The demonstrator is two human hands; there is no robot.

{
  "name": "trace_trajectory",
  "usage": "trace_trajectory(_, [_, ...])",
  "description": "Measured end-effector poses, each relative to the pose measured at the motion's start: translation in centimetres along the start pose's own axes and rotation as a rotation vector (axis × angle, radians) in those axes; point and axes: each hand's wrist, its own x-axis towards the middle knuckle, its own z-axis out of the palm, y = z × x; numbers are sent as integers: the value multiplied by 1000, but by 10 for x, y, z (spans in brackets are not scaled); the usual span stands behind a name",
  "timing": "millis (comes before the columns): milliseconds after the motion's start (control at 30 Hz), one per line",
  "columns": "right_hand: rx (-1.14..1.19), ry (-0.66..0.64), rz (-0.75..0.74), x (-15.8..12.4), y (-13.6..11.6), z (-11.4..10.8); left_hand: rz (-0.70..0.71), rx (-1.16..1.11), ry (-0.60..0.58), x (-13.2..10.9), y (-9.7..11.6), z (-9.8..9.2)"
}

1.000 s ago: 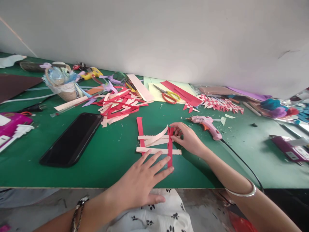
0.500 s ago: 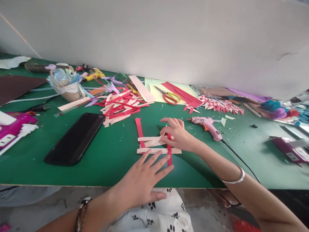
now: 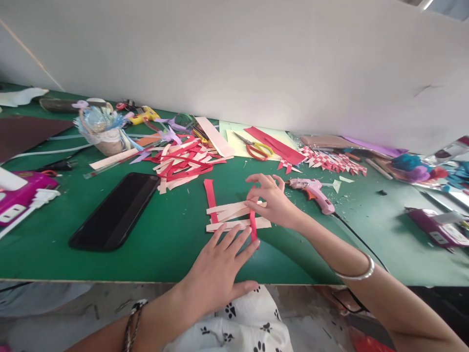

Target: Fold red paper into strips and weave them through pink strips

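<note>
Red and pale pink paper strips cross each other on the green table. My left hand (image 3: 220,269) lies flat with its fingers spread, its fingertips on the lower pale strip (image 3: 264,223) and near the lower end of the right red strip (image 3: 253,227). My right hand (image 3: 273,200) has thumb and forefinger pinched at the upper part of that red strip, over the upper pale strips (image 3: 229,211). The left red strip (image 3: 210,193) stands upright in view, crossed by the pale strips.
A black phone (image 3: 115,212) lies at left. Behind are a pile of cut strips (image 3: 186,161), scissors (image 3: 258,146) and a woven checked piece (image 3: 333,160). A pink glue gun (image 3: 315,193) with its cord sits right of my right hand. Purple power strips (image 3: 436,226) flank the table.
The right red strip and pale strips have shifted slightly, the upper pale strips now slanting up to the right. My right hand still pinches, and my left hand remains spread.
</note>
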Motion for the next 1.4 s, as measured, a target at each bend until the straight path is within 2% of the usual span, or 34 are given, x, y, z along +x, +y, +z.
trace_trajectory(200, [-67, 21, -59, -1, -11, -15, -33, -9, 36, 2, 4, 2])
trace_trajectory(400, [-300, 121, -197, 2, -20, -16, -26, -35, 8, 2, 4, 4])
trace_trajectory(533, [-349, 151, -231, 1, -22, -19, -33, -42, 17, 1, 4, 4])
trace_trajectory(633, [-283, 90, -191, -3, -17, -18, -29, -43, 18, 2, 4, 5])
trace_trajectory(800, [-132, -69, -16, -9, 4, -4, -34, -56, -11, 3, 5, 5])
trace_trajectory(933, [-137, -89, 22, -11, 13, 6, -18, -110, 14, 2, 3, -4])
trace_trajectory(1033, [-158, -67, 11, -11, 12, 7, -42, -169, 111, 2, -5, -19])
trace_trajectory(1167, [-159, -41, -1, -9, 8, 10, -192, -118, 274, 5, -26, -31])
trace_trajectory(1400, [-101, -85, -91, -14, 5, 10, -350, 79, 125, 8, -52, -19])
